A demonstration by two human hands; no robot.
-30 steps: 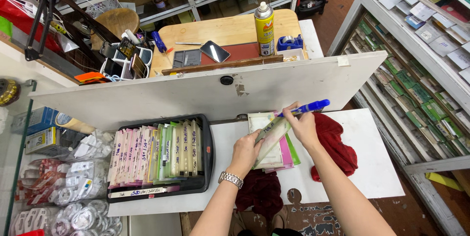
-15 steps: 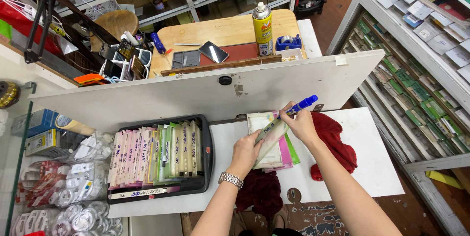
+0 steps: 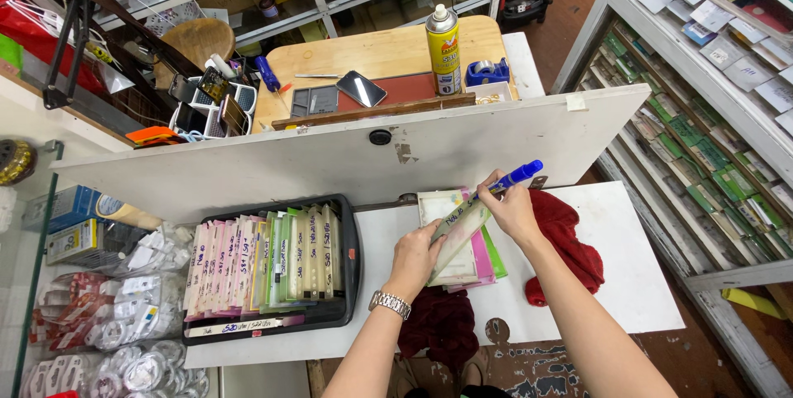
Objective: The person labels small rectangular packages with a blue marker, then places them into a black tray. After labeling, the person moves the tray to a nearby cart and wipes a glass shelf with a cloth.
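Black tray (image 3: 353, 258) at left on white table (image 3: 628, 282), packed with upright flat packets (image 3: 264, 262) in pink, green and cream, handwritten along their faces. Further left, near a glass edge: heap of small clear-bagged white items (image 3: 132, 315) and a few blue and yellow boxes (image 3: 74, 225). Dark red cloth (image 3: 570, 241) bunched at right of the hands, touching the stack. Tall white board (image 3: 330, 167) upright across the far edge of the table, hiding the near part of the wooden bench (image 3: 372, 55) behind. On that bench: yellow spray can (image 3: 443, 47), dark phone (image 3: 361, 87), blue tape dispenser (image 3: 486, 72). Shelving with small packets along the right wall (image 3: 710, 92).

Stack of flat packets (image 3: 483, 262) on the table, centre, between tray and cloth; pink and green edges visible at its right side. Long pale packet (image 3: 457, 231) on top, lying slanted from near-left up to far-right, dark handwriting on its upper face; writing too small to make out.

Left hand (image 3: 415, 253), watch on wrist, pressed on the near end of the long packet, fingers curled, pinning it against the stack. Right hand (image 3: 514, 208) closed around a blue marker (image 3: 516, 177), cap end pointing far-right; tip apparently at the packet's far end, though the fingers cover the contact.
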